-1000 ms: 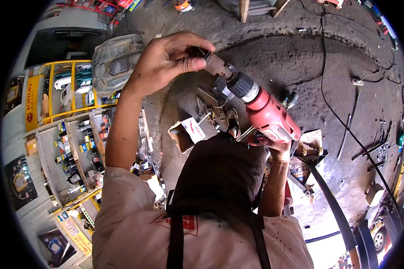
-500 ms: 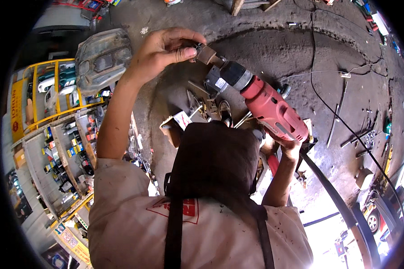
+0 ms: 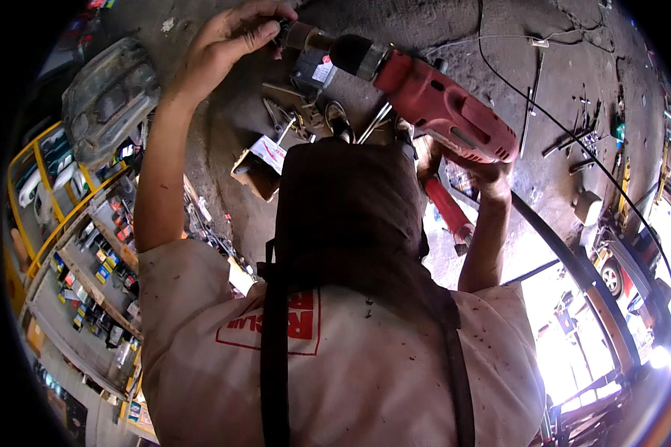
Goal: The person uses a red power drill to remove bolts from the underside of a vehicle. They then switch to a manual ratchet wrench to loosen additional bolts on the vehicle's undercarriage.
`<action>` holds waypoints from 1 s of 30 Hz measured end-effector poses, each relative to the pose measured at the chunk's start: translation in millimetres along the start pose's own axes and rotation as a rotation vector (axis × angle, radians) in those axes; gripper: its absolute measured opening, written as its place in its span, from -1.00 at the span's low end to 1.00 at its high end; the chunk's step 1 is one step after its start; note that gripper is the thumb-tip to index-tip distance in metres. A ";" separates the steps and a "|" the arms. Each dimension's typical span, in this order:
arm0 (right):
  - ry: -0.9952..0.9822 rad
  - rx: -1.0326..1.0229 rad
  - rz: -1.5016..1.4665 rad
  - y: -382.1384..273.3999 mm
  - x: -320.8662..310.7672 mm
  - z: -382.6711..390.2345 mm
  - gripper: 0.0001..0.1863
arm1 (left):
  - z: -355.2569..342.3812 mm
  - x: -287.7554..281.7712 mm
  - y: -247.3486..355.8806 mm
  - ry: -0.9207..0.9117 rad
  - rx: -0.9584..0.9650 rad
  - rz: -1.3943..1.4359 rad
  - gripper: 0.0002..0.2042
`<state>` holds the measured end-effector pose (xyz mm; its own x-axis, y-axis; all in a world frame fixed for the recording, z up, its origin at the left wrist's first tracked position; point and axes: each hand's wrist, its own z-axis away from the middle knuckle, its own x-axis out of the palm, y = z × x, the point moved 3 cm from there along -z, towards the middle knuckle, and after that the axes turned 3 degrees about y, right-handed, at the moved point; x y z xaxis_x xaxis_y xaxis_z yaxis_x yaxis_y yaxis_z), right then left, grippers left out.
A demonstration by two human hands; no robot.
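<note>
A red power drill (image 3: 451, 112) with a black chuck (image 3: 358, 56) lies slantwise in front of me, its nose toward the upper left. My right hand (image 3: 492, 176) is closed round it from below at the rear; most of those fingers are hidden behind the body. In the chuck sits a shaft with a brownish cylindrical piece (image 3: 300, 36) on its end. My left hand (image 3: 227, 46) is raised at that end, thumb and fingers pinching a small dark part against the cylinder. What exactly this part is, I cannot make out.
Below the chuck stands a dark box with a white label (image 3: 322, 71), beside loose hand tools (image 3: 279, 115) and an opened cardboard box (image 3: 257, 177). A black cable (image 3: 559, 108) crosses the floor at right. Yellow-framed shelving (image 3: 41, 167) and a grimy moulded panel (image 3: 112, 100) are at left.
The drill and both hands appear higher and my left hand farther left, as the whole view has shifted. The drill lies closer to level. Both grips look the same.
</note>
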<state>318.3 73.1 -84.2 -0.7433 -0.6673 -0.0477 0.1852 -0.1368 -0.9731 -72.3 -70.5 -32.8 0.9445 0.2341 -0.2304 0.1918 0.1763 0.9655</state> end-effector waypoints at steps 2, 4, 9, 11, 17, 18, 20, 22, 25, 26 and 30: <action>-0.006 0.043 -0.084 -8.7 2.2 -1.9 -0.32 | 1.2 -2.0 -12.3 -0.086 -0.110 0.050 -0.71; -0.032 0.046 -0.099 -24.0 6.8 -3.5 -0.33 | 5.3 5.3 -16.3 -0.041 -0.129 0.034 -0.69; -0.189 -0.055 0.046 -26.8 4.7 -12.6 -0.30 | 14.6 14.2 -25.8 -0.099 -0.513 0.161 -0.71; -0.173 -0.032 0.115 -29.0 4.3 -13.5 -0.31 | 21.0 17.8 -37.1 -0.113 -0.667 0.262 -0.71; -0.122 -0.059 0.311 -31.3 -10.3 0.6 -0.35 | 43.0 -42.2 -124.6 -0.164 -0.912 0.472 -0.58; -0.097 -0.044 0.329 -22.2 -12.8 2.6 -0.35 | 42.4 -40.8 -135.3 -0.090 -0.754 0.062 -0.56; -0.041 0.018 0.176 -10.0 -14.7 14.9 -0.39 | 51.7 -30.6 -129.8 0.081 -0.367 -0.733 -0.50; -0.034 0.078 0.177 12.8 -19.6 18.8 -0.41 | 54.0 19.1 -43.2 0.010 -0.319 -0.731 -0.35; 0.043 0.259 0.025 48.4 -11.8 24.7 -0.39 | 74.5 81.5 49.8 -0.395 -0.272 0.385 -0.40; 0.075 0.330 -0.068 63.2 -12.2 27.2 -0.37 | 85.4 104.0 66.0 -0.573 -0.266 0.483 -0.41; 0.107 0.389 -0.073 101.5 -1.7 43.1 -0.38 | 124.2 170.1 79.5 -1.072 -0.163 0.576 -0.45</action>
<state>366.0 28.8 -173.2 -0.8221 -0.5688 -0.0251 0.3441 -0.4613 -0.8178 136.7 -135.4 19.9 0.6368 -0.5734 0.5155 -0.2887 0.4426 0.8490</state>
